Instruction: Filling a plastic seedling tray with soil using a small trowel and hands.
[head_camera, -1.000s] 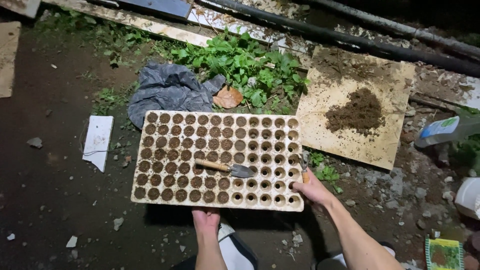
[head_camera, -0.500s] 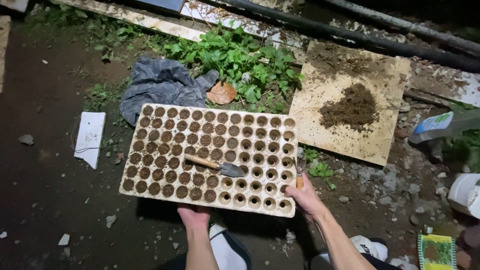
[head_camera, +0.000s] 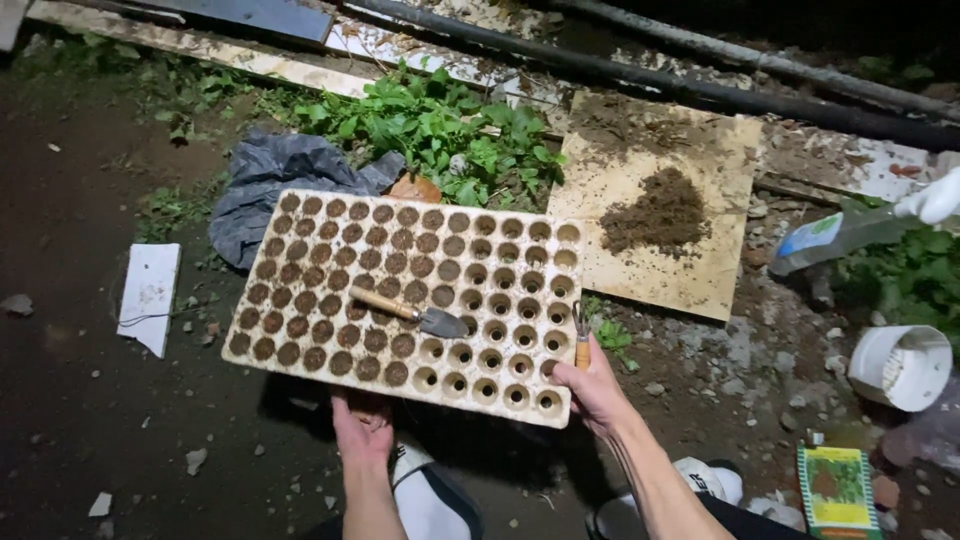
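I hold a cream seedling tray (head_camera: 300, 212) with many round cells off the ground. Its left cells are filled with soil, its right cells look mostly hollow. My left hand (head_camera: 362, 427) grips the tray's near edge from below. My right hand (head_camera: 592, 388) grips the near right corner and also pinches a small wooden-handled tool (head_camera: 581, 338) against the tray's side. A small trowel (head_camera: 409, 311) with a wooden handle lies loose on top of the tray, blade pointing right.
A board (head_camera: 700, 290) with a soil heap (head_camera: 655, 212) lies to the right. A grey plastic bag (head_camera: 265, 175) and green weeds (head_camera: 440, 125) sit behind the tray. A spray bottle (head_camera: 850, 225), white pot (head_camera: 900, 365), seed packet (head_camera: 838, 490) and white scrap (head_camera: 148, 295) lie around.
The tray has shifted left and toward me in both hands, with the trowel riding on it. The view has panned right, showing the white pot and more of the seed packet.
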